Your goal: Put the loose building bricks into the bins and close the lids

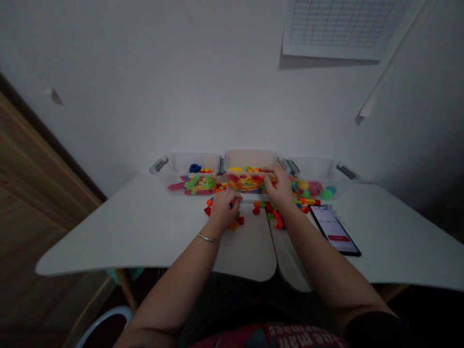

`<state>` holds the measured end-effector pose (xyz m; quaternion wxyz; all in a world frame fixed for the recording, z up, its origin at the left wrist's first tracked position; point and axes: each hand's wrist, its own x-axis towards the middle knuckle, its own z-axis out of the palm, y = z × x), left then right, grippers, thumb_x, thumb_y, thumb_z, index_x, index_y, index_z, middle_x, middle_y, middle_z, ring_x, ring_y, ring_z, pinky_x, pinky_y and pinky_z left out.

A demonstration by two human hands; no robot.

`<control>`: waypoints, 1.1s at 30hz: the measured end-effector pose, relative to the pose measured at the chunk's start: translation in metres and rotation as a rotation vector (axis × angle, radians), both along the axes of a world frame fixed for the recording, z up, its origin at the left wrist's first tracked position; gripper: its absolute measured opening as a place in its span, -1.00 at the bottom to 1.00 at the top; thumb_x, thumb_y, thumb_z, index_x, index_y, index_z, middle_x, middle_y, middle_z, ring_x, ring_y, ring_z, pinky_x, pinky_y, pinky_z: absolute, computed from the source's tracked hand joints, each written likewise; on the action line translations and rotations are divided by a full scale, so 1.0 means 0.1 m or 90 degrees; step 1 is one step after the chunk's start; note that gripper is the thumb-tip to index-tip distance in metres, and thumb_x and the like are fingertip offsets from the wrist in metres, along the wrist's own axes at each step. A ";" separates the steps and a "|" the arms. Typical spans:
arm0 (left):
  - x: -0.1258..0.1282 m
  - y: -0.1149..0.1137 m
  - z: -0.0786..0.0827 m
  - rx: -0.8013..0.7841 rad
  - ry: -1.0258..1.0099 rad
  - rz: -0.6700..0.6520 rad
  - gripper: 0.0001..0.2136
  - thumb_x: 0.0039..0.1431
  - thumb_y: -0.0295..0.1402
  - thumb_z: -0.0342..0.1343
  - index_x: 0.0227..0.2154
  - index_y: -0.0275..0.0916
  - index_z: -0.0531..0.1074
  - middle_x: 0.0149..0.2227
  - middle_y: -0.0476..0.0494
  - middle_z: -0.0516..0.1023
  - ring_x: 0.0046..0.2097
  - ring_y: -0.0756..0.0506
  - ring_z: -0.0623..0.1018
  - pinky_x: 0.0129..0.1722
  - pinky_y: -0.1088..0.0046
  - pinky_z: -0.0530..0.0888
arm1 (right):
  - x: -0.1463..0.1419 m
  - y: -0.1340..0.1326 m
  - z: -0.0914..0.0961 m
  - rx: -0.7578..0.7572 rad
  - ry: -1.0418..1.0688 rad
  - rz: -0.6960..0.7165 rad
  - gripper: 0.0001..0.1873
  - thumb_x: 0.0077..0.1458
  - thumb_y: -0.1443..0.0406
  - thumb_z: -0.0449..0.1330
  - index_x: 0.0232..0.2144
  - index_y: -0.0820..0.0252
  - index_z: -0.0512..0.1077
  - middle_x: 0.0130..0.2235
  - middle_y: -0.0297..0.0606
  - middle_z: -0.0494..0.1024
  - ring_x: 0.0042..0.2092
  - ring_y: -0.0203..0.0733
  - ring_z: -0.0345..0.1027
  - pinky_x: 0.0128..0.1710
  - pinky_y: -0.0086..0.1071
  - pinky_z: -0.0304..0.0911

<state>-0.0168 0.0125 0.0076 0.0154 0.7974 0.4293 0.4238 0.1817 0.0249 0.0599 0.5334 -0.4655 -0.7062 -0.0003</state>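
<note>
My left hand (224, 209) is low over a loose pile of small coloured plastic pieces (240, 220) on the white table. Its fingers curl inward, and whatever they may hold is hidden. At the middle clear plastic bin (250, 158), my right hand (278, 187) reaches over the front rim, fingers bent apart near the yellow, red and orange pieces (246, 182) inside. Nothing shows plainly between those fingers. More loose pieces (274, 217), red, green and orange, lie below my right wrist.
A left clear bin (174, 166) holds green, pink and blue pieces (200, 184). The right clear bin (315, 165) contains coloured balls (327, 193). A phone (335, 231) lies right of my forearm on the table (145, 227). Behind everything stands a wall (203, 96) with a gridded paper (337, 24).
</note>
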 end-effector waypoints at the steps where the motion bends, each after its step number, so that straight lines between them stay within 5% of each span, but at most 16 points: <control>1: 0.01 -0.01 0.01 -0.002 0.000 0.003 -0.87 0.16 -0.48 0.02 -0.38 -0.20 0.46 -0.30 -0.10 0.56 -0.20 -0.12 0.49 -0.14 0.28 0.39 | -0.02 -0.06 -0.05 0.011 0.010 -0.012 -0.77 0.15 0.26 0.00 -0.23 0.14 0.43 -0.17 -0.14 0.53 -0.07 -0.05 0.34 0.01 -0.16 0.20; 9: 0.04 -0.03 0.03 -0.010 -0.005 0.010 -0.88 0.15 -0.50 0.03 -0.38 -0.21 0.45 -0.30 -0.10 0.56 -0.21 -0.12 0.50 -0.16 0.30 0.39 | -0.10 -0.34 -0.52 -0.118 -0.220 -0.054 -0.87 0.11 0.29 0.10 -0.27 0.18 0.39 -0.24 -0.12 0.50 -0.16 -0.04 0.34 -0.13 -0.24 0.22; 21: 0.03 0.00 -0.01 -0.003 -0.011 0.007 -0.87 0.16 -0.50 0.03 -0.36 -0.22 0.46 -0.30 -0.09 0.56 -0.19 -0.12 0.50 -0.13 0.31 0.39 | -0.12 -0.43 -0.59 -0.226 -0.432 -0.121 -0.87 0.12 0.23 0.17 -0.31 0.17 0.42 -0.26 -0.14 0.56 -0.18 -0.04 0.38 -0.16 -0.23 0.16; 28: 0.04 0.01 -0.03 -0.024 -0.007 -0.009 -0.87 0.16 -0.50 0.03 -0.35 -0.21 0.47 -0.29 -0.08 0.57 -0.18 -0.09 0.51 -0.11 0.35 0.40 | -0.12 -0.44 -0.59 -0.242 -0.397 -0.073 -0.86 0.13 0.28 0.14 -0.26 0.18 0.44 -0.21 -0.16 0.57 -0.14 -0.04 0.40 -0.08 -0.21 0.19; 33: 0.05 0.01 -0.03 -0.072 0.019 -0.008 -0.87 0.20 -0.42 0.04 -0.26 -0.21 0.48 -0.25 -0.10 0.59 -0.18 -0.10 0.53 -0.12 0.34 0.40 | -0.12 -0.38 -0.63 -0.195 -0.163 0.008 -0.82 0.09 0.34 0.14 -0.20 0.20 0.40 -0.22 -0.16 0.55 -0.17 -0.10 0.41 -0.11 -0.22 0.27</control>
